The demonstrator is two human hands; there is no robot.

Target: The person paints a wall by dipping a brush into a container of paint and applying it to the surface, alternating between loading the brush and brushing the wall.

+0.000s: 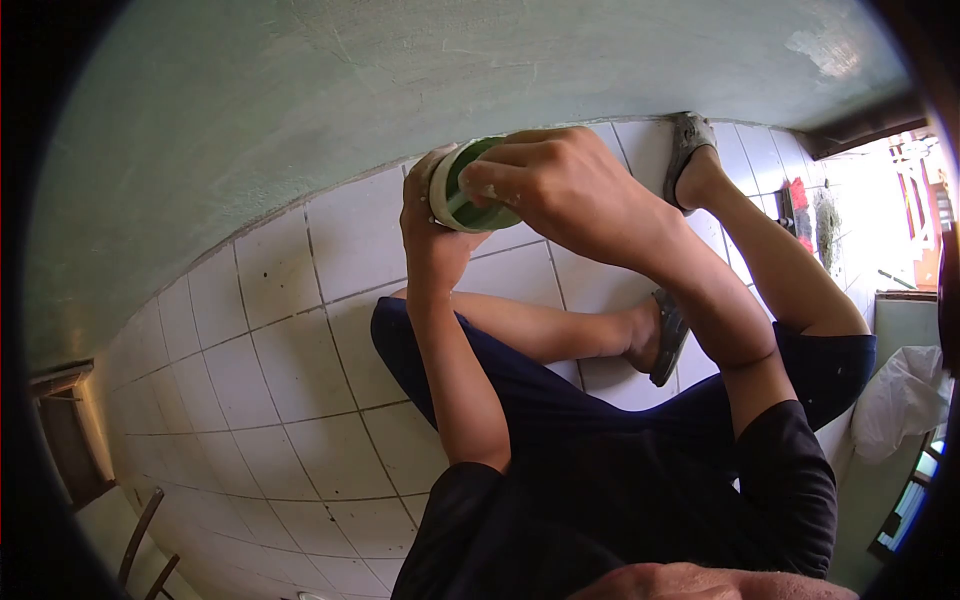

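Observation:
Tilted toward me, a round tub (441, 196) with a pale rim and a green inside is held up near the wall. My left hand (424, 235) wraps round its outer side, with most of the fingers hidden behind it. My right hand (555, 180) reaches over the tub's mouth with its fingers curled down into the opening. Pale smears mark the right thumb and finger. What those fingers pinch, if anything, I cannot make out.
A grey-green plastered wall (330, 110) rises ahead from a white tiled floor (290, 400). My bent legs, with dark clogs (672, 335), are below my arms. At the right are a white plastic bag (900, 400) and a red item (801, 210) by a doorway.

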